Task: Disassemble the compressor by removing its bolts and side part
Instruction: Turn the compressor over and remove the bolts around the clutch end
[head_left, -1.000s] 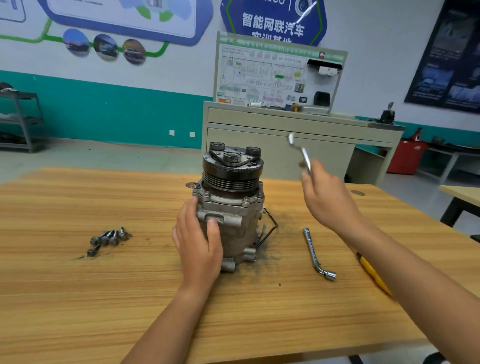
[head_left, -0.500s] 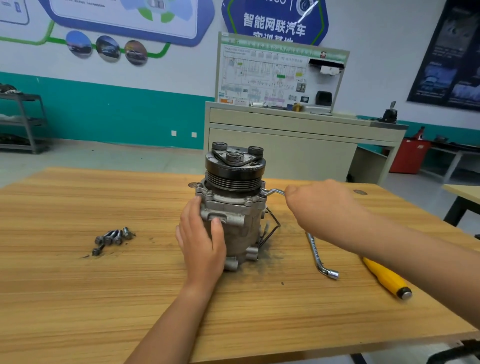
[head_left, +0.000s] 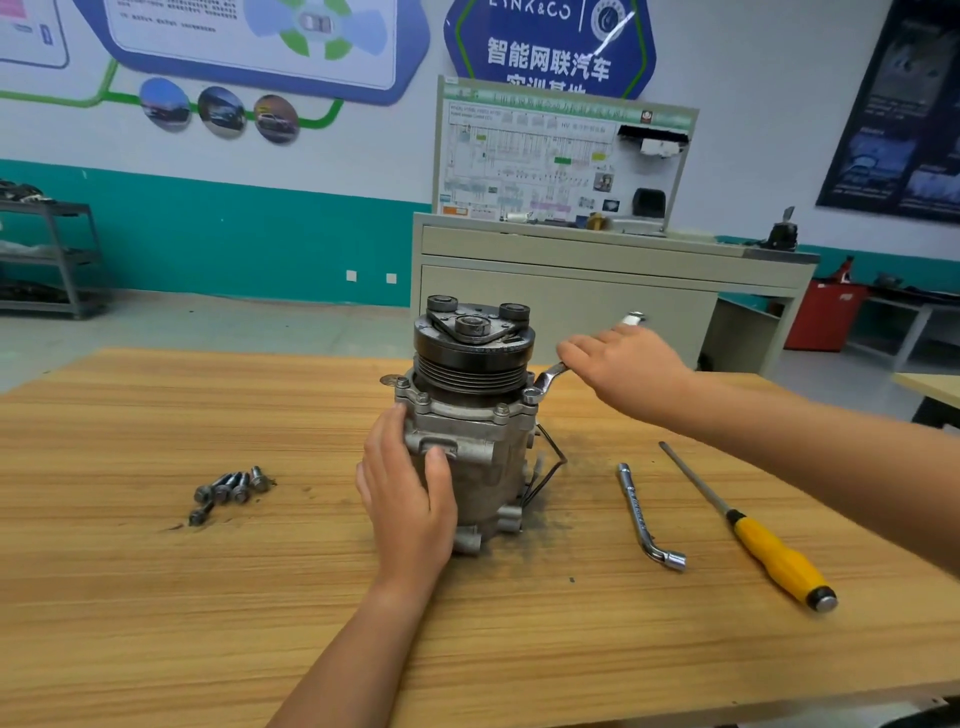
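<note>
The grey metal compressor (head_left: 483, 447) stands upright in the middle of the wooden table (head_left: 156, 597), its black pulley (head_left: 474, 343) on top. My left hand (head_left: 408, 493) wraps around the front of its body. My right hand (head_left: 628, 366) grips a silver wrench (head_left: 545, 382), whose ring end sits over a bolt on the right side of the upper flange. The wrench's other end sticks out past my fingers. More bolts (head_left: 501, 410) stand along the flange rim.
Several removed bolts (head_left: 228, 491) lie in a cluster on the table to the left. An L-shaped socket wrench (head_left: 644, 517) and a yellow-handled screwdriver (head_left: 774, 558) lie to the right of the compressor. Dark grit surrounds its base. A beige cabinet (head_left: 597, 296) stands behind the table.
My right hand has brought the wrench down from the air to the flange and set its ring end on the right-side bolt. My left hand stays on the compressor.
</note>
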